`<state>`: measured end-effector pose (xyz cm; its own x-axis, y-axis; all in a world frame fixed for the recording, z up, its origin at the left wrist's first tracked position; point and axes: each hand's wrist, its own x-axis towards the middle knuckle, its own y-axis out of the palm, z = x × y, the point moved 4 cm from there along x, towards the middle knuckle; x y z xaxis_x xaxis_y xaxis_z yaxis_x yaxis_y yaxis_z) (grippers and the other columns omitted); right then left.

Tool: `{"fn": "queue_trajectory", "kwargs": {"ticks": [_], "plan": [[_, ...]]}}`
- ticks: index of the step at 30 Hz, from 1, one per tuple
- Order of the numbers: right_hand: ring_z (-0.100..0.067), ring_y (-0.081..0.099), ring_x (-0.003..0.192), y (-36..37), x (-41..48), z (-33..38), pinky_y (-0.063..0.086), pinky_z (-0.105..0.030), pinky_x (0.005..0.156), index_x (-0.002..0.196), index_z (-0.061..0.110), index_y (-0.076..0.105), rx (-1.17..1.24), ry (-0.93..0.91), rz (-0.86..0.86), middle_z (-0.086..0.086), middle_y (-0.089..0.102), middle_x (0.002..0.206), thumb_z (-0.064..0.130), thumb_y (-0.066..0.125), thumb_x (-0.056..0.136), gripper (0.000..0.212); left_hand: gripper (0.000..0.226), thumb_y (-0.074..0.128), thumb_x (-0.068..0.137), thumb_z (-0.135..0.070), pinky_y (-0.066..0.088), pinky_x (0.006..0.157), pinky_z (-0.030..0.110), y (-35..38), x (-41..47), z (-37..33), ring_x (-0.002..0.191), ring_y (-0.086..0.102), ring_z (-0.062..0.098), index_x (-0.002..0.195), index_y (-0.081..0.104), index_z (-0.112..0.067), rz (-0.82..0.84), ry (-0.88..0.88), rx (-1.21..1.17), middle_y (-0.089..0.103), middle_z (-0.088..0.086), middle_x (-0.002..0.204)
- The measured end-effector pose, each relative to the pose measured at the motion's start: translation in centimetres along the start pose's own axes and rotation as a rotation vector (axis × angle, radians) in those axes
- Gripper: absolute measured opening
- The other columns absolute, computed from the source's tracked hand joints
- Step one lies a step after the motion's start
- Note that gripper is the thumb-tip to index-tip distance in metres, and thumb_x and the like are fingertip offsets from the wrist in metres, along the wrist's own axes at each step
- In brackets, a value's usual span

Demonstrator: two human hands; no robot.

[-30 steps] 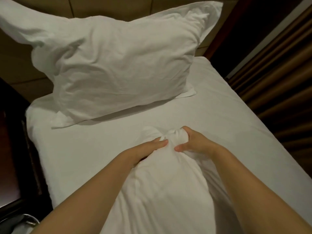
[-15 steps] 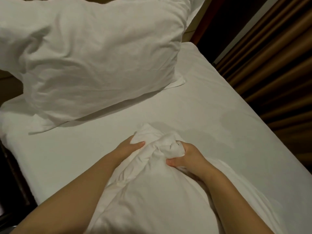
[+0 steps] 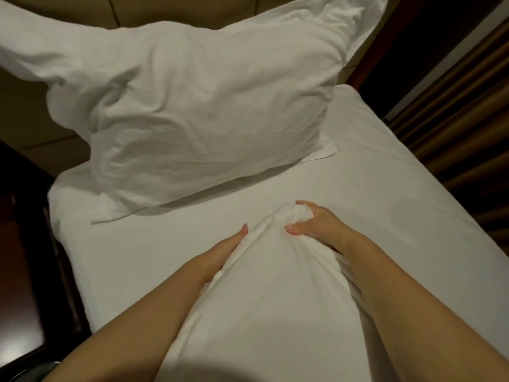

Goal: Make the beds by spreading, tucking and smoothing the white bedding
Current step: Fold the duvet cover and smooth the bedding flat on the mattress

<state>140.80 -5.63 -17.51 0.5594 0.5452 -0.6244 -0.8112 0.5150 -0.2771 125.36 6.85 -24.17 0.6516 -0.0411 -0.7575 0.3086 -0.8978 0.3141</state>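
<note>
Right hand (image 3: 316, 226), left hand (image 3: 227, 250) hold one pillow (image 3: 264, 299); second pillow (image 3: 198, 111) behind.

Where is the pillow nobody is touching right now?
Head view: the free pillow is propped at the head of the bed, left of centre, leaning on the tan headboard, beyond the second pillow in the foreground.

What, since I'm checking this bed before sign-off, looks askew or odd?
The propped pillow sits askew against the headboard, its upper left corner flopping out sideways. The second pillow lies lengthwise mid-bed, its case end bunched in the right hand; the left hand presses its side. The sheet looks smooth.
</note>
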Motion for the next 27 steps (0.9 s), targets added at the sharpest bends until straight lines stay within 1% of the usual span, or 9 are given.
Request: {"fn": "queue_trajectory", "kwargs": {"ticks": [2, 4, 6, 10, 13, 16, 20, 24, 27], "plan": [[-0.017, 0.057, 0.109, 0.8, 2.5, -2.2, 0.045, -0.022, 0.085, 0.128, 0.019, 0.046, -0.189, 0.099, 0.088, 0.004, 0.058, 0.117, 0.038, 0.081, 0.072, 0.068, 0.048, 0.026, 0.093, -0.062, 0.043, 0.079, 0.022, -0.2, 0.2, -0.3, 0.096, 0.059, 0.007, 0.109, 0.058, -0.03, 0.02, 0.024, 0.125, 0.062, -0.013, 0.106], [-0.013, 0.048, 0.12, 2.0, 4.1, -3.8, 0.037, -0.028, 0.101, 0.14, 0.022, 0.03, -0.333, 0.145, 0.178, 0.007, 0.047, 0.132, 0.066, 0.076, 0.055, 0.106, 0.048, 0.027, 0.093, -0.061, 0.037, 0.09, 0.021, -0.8, 0.7, 0.0, 0.106, 0.052, 0.007, 0.124, 0.048, -0.031, 0.065, 0.03, 0.208, 0.052, -0.012, 0.119], [-0.011, 0.043, 0.128, 2.6, 5.7, -5.3, 0.032, -0.034, 0.112, 0.148, 0.022, 0.023, -0.291, 0.126, 0.262, 0.007, 0.041, 0.142, 0.076, 0.076, 0.044, 0.128, 0.077, 0.04, 0.081, -0.073, 0.032, 0.102, 0.023, -0.5, 1.5, 0.1, 0.124, 0.042, 0.004, 0.145, 0.029, -0.032, 0.161, 0.079, 0.253, 0.038, -0.016, 0.142], [-0.008, 0.043, 0.127, 3.3, 6.8, -6.5, 0.034, -0.026, 0.106, 0.148, 0.023, 0.024, -0.234, 0.139, 0.358, 0.007, 0.041, 0.142, 0.053, 0.073, 0.072, 0.095, 0.122, 0.066, 0.05, -0.082, 0.034, 0.107, 0.024, -0.8, 3.2, 0.6, 0.135, 0.035, 0.004, 0.149, 0.008, -0.039, 0.304, 0.133, 0.21, 0.026, -0.018, 0.151], [-0.009, 0.048, 0.12, 3.6, 6.8, -7.5, 0.035, -0.023, 0.099, 0.141, 0.023, 0.038, -0.239, 0.153, 0.361, 0.006, 0.049, 0.136, 0.039, 0.068, 0.087, 0.064, 0.119, 0.08, 0.052, -0.065, 0.035, 0.11, 0.033, -0.6, 4.0, 1.1, 0.132, 0.043, 0.011, 0.148, 0.016, -0.036, 0.362, 0.099, 0.165, 0.038, -0.01, 0.148], [-0.013, 0.053, 0.116, 3.2, 6.0, -8.4, 0.039, -0.026, 0.101, 0.129, 0.023, 0.052, -0.292, 0.174, 0.275, 0.004, 0.056, 0.124, 0.04, 0.068, 0.085, 0.05, 0.107, 0.076, 0.058, -0.041, 0.036, 0.106, 0.027, 0.4, 4.0, 1.0, 0.13, 0.042, 0.005, 0.147, 0.017, -0.038, 0.319, 0.082, 0.35, 0.038, -0.016, 0.144], [-0.02, 0.053, 0.12, 3.1, 4.1, -8.2, 0.041, -0.028, 0.102, 0.131, 0.015, 0.052, -0.333, 0.136, 0.211, -0.003, 0.057, 0.13, 0.041, 0.071, 0.082, 0.058, 0.109, 0.064, 0.054, -0.023, 0.038, 0.102, 0.025, 2.6, 3.0, 0.5, 0.127, 0.04, 0.009, 0.147, 0.009, -0.04, 0.201, 0.074, 0.55, 0.037, -0.012, 0.142], [-0.014, 0.056, 0.114, 2.7, 0.5, -8.0, 0.044, -0.029, 0.095, 0.134, 0.025, 0.048, -0.38, 0.071, 0.085, 0.005, 0.058, 0.125, 0.082, 0.067, 0.053, 0.101, 0.114, 0.052, 0.043, -0.006, 0.043, 0.083, 0.02, 5.4, 1.8, 0.0, 0.112, 0.049, 0.01, 0.147, 0.015, -0.034, 0.037, 0.092, 0.552, 0.049, -0.006, 0.127], [-0.011, 0.057, 0.108, 1.5, -3.5, -7.9, 0.044, -0.026, 0.087, 0.132, 0.028, 0.044, -0.235, 0.014, -0.035, 0.011, 0.058, 0.118, 0.061, 0.077, 0.062, 0.084, 0.117, 0.051, 0.04, -0.002, 0.044, 0.076, 0.023, 7.4, 0.7, 0.0, 0.104, 0.054, 0.014, 0.146, 0.018, -0.037, 0.013, 0.119, 0.541, 0.056, -0.001, 0.118]]}}
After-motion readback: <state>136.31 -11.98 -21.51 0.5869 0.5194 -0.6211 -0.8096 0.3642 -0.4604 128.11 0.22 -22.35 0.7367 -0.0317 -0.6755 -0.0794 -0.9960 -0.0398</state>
